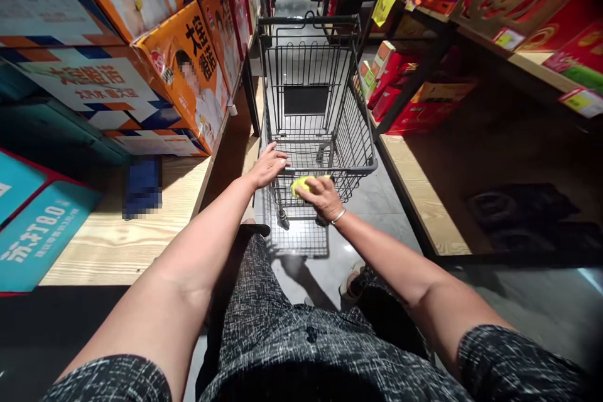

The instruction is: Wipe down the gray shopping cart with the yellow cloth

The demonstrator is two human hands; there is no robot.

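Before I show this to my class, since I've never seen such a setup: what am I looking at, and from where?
There is no machine here, only a person's two bare hands. The single picture comes from a camera worn on the head, looking forward and down, so the arms reach away from you. Ahead stands a wire shopping cart. The left hand rests at its near rim; the right hand, with a bracelet at the wrist, holds what looks like a yellow cloth. On the wooden shelf to the left sit orange boxes and a teal box; red packages stand on the right.
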